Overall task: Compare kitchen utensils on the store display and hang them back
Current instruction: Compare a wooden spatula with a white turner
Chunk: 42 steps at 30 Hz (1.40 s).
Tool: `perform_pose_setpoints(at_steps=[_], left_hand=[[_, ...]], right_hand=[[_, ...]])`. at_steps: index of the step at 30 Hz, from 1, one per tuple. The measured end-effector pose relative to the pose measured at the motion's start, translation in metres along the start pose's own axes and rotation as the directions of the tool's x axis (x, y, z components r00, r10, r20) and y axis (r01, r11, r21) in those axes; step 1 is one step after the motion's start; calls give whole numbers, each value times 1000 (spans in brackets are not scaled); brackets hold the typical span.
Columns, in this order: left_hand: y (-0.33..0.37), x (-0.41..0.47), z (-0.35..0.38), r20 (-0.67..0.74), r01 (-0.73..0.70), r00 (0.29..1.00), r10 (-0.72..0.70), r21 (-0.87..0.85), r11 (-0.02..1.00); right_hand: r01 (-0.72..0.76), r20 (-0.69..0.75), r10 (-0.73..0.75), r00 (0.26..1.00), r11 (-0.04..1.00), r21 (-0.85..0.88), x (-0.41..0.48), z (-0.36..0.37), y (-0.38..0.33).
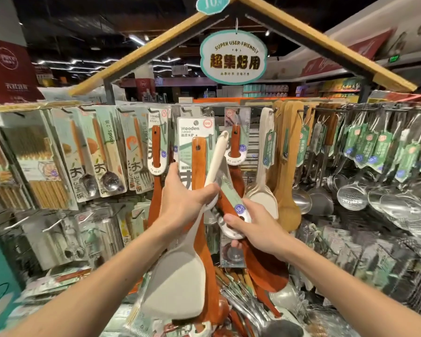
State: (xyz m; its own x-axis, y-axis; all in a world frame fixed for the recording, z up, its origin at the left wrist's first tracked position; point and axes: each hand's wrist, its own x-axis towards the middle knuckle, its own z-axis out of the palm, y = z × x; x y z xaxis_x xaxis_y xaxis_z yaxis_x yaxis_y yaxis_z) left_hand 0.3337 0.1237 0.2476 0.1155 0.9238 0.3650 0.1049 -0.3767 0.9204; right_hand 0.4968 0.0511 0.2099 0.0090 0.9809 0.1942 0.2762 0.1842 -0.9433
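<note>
Head view: spatula against spoon.
Left fingers wrap the spatula; right fingers pinch the spoon tag; level both below the turner card.

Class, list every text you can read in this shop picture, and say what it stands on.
"SUPER USER-FRIENDLY": hanging sign
"超集好用": same sign
"Wooden TURNER": turner card
"Spoon": spoon card
"10": roof tag
The rest: too small or blurred.

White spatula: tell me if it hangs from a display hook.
No: the left hand grips the white spatula by its handle, tilted, its top end free.
</note>
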Motion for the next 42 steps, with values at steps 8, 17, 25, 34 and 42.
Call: perform_pose_setpoints(at_steps=[8, 17, 25, 34, 42], left_hand=[[13, 19, -25, -199, -80, 976, 86, 41, 996], [15, 39, -32, -210, -121, 971, 119, 5, 993], [16, 36, -8, -134, -137, 982, 132, -32, 990], [14, 43, -1, -146, -105, 984, 101, -26, 994], [9, 52, 0, -125, -92, 988, 91, -5, 996]], right_hand=[[64, -296, -45, 954, 996, 58, 2, -28, 11], [115, -516, -136, 846, 991, -72, 50, -54, -8], [128, -528, -155, 835, 988, -87, 97, -51, -32], [201, -528, -232, 817, 973, -117, 112, -40, -34], [61, -555, -111, 825, 992, -107, 145, -50, -25]])
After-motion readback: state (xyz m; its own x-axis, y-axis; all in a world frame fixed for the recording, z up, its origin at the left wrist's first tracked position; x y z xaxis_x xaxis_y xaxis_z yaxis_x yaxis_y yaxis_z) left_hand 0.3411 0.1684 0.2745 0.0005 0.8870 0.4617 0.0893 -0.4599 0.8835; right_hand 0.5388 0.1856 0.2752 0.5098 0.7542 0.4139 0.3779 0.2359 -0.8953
